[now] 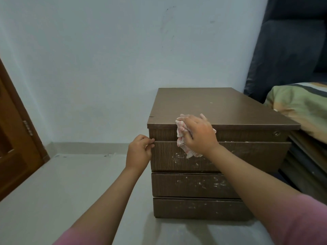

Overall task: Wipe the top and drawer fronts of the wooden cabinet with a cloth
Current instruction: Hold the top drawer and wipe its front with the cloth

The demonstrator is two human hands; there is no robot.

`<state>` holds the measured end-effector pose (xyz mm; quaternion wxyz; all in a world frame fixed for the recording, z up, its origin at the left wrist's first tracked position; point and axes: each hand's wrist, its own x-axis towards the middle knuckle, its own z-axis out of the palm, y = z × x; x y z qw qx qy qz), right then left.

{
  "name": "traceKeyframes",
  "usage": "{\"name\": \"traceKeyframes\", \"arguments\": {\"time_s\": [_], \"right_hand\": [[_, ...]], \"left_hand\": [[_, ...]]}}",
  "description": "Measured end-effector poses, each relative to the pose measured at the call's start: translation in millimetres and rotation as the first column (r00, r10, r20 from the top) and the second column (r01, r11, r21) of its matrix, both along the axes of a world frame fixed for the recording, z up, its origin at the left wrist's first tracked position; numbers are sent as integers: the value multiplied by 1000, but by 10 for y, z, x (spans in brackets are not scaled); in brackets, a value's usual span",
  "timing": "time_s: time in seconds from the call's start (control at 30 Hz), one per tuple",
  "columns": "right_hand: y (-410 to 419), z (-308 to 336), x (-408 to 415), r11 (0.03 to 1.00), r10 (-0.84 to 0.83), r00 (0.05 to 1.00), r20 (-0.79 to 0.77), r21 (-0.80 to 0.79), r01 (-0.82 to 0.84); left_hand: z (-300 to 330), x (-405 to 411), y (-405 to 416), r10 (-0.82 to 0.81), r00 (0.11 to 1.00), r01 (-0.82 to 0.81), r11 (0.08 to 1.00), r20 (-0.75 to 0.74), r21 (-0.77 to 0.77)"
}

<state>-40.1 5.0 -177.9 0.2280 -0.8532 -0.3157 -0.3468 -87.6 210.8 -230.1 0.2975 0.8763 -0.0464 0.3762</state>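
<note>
The wooden cabinet (219,138) stands on the floor against the wall, beside a bed (300,106). The right hand (196,133) presses a checked cloth (181,137) on its front top edge, fingers curled around it. The left hand (139,151) pinches the left corner of the top drawer front (247,154).

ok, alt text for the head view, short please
A person's right hand presses a red-and-white cloth over the front top edge of a brown wooden cabinet, while the left hand pinches the top drawer at its left corner. The drawer fronts show white smudges.
</note>
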Motion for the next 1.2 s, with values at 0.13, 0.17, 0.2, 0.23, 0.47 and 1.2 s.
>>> {"name": "traceKeyframes", "arguments": {"time_s": [0.13,0.17,0.2,0.23,0.47,1.2], "right_hand": [[141,-239,-355,962,-30,995,-94,267,54],[212,-372,-460,947,-42,995,-94,314,69],[294,-516,-535,938,-53,994,-99,336,83],[382,-657,-571,935,-63,992,-107,342,96],[949,-980,-338,872,-191,964,-187,418,254],[677,-914,-760,760,-348,904,-249,489,427]], "left_hand": [[35,11,25,-2,1000,2,1000,-17,-19],[36,18,36,-3,1000,3,1000,-20,-29],[36,24,48,-4,1000,3,999,-22,-39],[34,28,61,-6,1000,5,999,-24,-51],[7,54,114,-45,999,46,994,10,-98],[85,-379,50,-78,996,74,995,-54,-68]]}}
